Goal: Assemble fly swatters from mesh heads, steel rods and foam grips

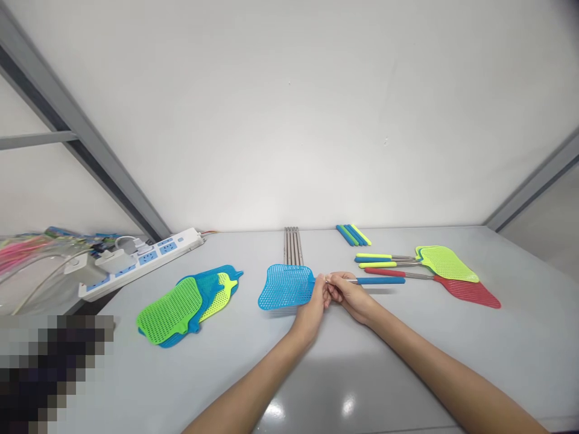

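Note:
A blue fly swatter (287,287) is held level above the table between my two hands. Its perforated head points left and its blue grip points right. My left hand (315,301) is closed around the neck where the head meets the rod. Close beside it, my right hand (350,295) pinches the metal rod between neck and grip. The exact joint is hidden by my fingers. Behind the swatter head lie several bare metal rods (294,246), side by side. Loose swatter heads in green (169,310), blue and yellow overlap on the left.
Several coloured grips (353,235) lie near the wall. At the right are whole swatters with yellow heads (447,263) and a red head (470,292). A white power strip (149,258) with plugs and cables runs along the left edge, near plastic bags (27,265).

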The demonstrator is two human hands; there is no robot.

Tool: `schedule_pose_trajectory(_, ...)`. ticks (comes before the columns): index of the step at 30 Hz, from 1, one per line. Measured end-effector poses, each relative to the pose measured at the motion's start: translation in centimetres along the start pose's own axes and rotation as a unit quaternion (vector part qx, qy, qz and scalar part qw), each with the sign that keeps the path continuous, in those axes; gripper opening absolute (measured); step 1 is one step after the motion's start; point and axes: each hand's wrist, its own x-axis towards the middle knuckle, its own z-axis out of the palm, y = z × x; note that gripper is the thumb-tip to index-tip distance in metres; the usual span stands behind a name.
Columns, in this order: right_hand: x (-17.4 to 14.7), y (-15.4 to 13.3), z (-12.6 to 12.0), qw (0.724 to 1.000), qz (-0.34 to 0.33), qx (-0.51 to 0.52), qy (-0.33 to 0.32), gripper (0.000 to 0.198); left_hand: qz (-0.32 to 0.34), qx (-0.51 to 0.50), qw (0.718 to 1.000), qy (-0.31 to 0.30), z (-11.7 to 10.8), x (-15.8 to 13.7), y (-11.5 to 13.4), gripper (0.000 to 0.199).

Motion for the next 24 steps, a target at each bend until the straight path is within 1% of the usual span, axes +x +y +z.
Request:
schedule_pose_trajectory(5,0.03,-0.09,-0.21,1.000,-0.006,-0.016,-0.006,0.029,-0.005,0.003,1.000,-0.002,-0.04,-0.03,0.12,0.040)
schedule_pose_trajectory(9,-0.06,-0.31,-0.17,1.000,0.002,-0.024,-0.001,0.029,-0.001,0.000,1.000,-0.002,-0.03,-0.02,0.38,0.040)
schedule_pose_trajectory(15,-0.09,-0.47,-0.11,1.000,0.006,-0.021,0.012,0.028,0.002,0.000,1.000,0.005,-0.06,0.08,0.49,0.041)
schedule_pose_trajectory(24,-0.03,-0.58,-0.37,1.000,0.002,-0.021,0.006,0.027,0.010,0.015,1.000,0.007,-0.25,0.01,0.69,0.042)
